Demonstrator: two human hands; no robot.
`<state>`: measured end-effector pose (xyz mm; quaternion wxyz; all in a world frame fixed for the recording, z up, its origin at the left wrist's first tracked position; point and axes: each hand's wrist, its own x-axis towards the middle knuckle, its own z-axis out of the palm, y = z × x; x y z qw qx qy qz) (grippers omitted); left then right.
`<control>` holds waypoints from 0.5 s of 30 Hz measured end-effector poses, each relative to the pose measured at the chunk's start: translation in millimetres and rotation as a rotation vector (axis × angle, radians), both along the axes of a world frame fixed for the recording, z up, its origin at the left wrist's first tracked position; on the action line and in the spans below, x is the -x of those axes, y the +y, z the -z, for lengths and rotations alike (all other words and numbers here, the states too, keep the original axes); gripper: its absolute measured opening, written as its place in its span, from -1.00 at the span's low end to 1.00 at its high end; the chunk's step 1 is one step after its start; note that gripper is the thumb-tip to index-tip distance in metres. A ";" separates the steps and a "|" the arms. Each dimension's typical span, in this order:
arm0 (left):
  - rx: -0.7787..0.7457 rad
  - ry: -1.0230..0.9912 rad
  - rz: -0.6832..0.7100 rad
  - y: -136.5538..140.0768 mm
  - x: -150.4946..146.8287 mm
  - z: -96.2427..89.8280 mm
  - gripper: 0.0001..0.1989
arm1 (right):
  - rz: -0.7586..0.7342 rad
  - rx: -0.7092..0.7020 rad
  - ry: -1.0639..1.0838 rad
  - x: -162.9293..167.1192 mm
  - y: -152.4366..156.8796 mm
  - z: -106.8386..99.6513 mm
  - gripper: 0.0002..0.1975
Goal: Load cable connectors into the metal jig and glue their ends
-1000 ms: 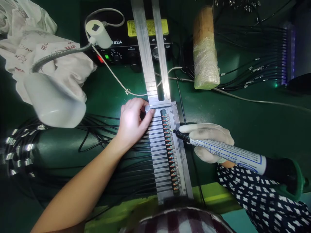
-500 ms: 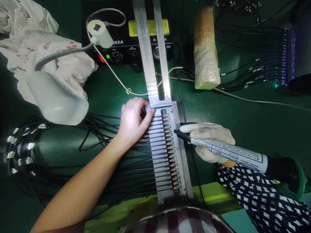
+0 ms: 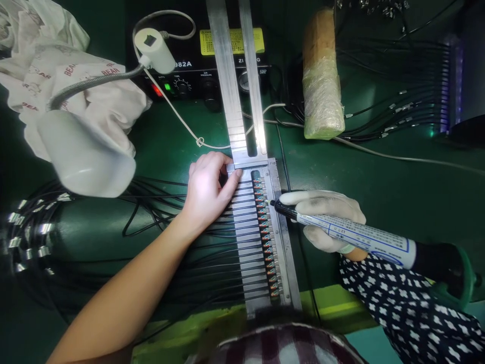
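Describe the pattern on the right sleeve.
The right sleeve is dark with small white cross-like shapes; head view shows it.

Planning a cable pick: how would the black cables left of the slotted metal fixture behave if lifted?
The black cables would likely flex rather than stay straight, since several curve loosely. Lifting one may drag others, as they overlap. Their ends are probably fragile: thin coloured wires lie exposed at the slotted metal fixture.
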<state>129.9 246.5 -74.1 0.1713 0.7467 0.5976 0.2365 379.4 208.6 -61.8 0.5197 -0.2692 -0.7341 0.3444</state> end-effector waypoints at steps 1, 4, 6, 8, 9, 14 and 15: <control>0.003 -0.002 -0.001 -0.1 0.0 0.0 -0.85 | -0.001 0.004 -0.001 -0.3 0.1 0.1 -0.64; 0.010 -0.001 -0.003 -0.2 0.0 0.3 -0.84 | -0.006 0.014 -0.011 -1.1 0.4 0.2 -0.64; 0.004 0.002 -0.003 -0.1 0.0 0.4 -0.84 | -0.010 0.008 -0.014 -1.2 0.7 -0.1 -0.66; -0.005 0.003 -0.002 -0.1 -0.1 0.4 -0.85 | 0.000 0.021 -0.023 -1.0 0.8 -0.9 -0.67; -0.008 0.003 -0.002 -0.1 -0.1 0.3 -0.85 | 0.009 0.029 -0.025 -1.0 0.6 -1.7 -0.67; -0.004 -0.006 0.002 -0.1 -0.2 0.2 -0.85 | 0.004 -0.015 0.013 -2.5 -4.9 -8.9 -0.64; 0.000 -0.009 0.002 -0.1 -0.1 0.3 -0.86 | -0.001 -0.024 0.017 -3.0 -6.9 -10.2 -0.64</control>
